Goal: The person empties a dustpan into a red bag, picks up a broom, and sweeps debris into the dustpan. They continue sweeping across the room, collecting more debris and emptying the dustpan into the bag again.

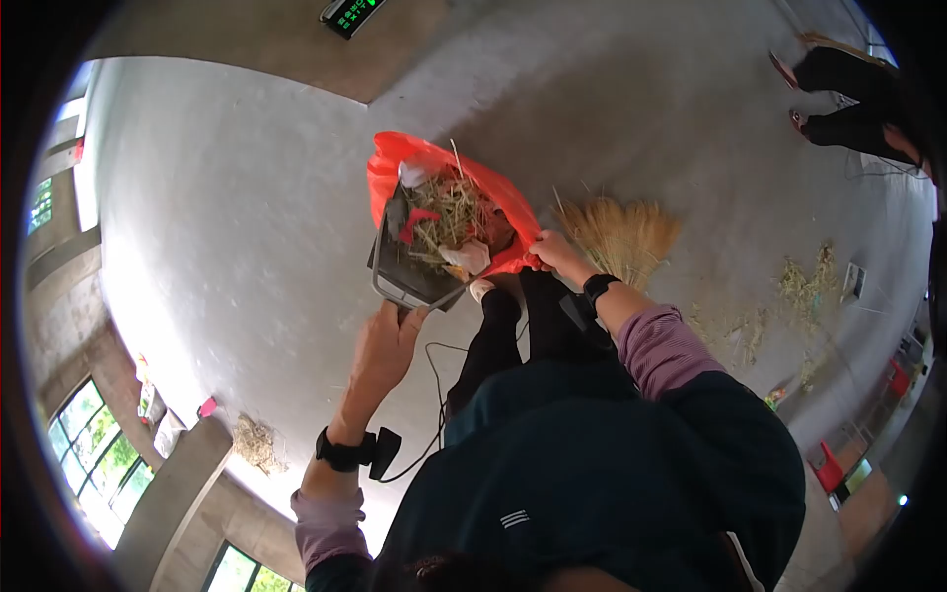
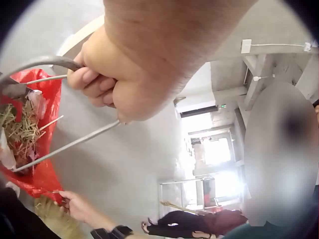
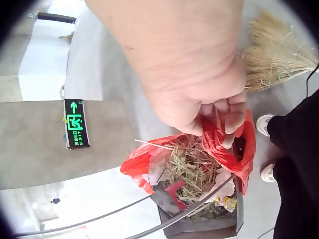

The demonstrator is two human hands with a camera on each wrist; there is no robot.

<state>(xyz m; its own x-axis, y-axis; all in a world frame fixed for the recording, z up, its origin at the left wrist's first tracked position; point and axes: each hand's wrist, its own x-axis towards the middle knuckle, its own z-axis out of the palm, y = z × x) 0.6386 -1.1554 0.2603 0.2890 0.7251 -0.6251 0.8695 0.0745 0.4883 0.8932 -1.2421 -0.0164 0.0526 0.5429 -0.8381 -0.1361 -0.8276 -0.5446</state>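
- we've got the left hand nearest; its fingers are curled right round the metal handle of the dustpan
- right hand pinches the rim of the red bag; plastic's bunched in its fingers
- dustpan's at the bag's mouth, between both hands; we see dry straw heaped there
- beyond the right hand, a broom; further off, someone's dark-trousered legs

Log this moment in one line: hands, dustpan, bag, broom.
left hand: grips handle of dustpan | right hand: grips red bag | litter: in dustpan, at bag's mouth | broom: beyond right hand
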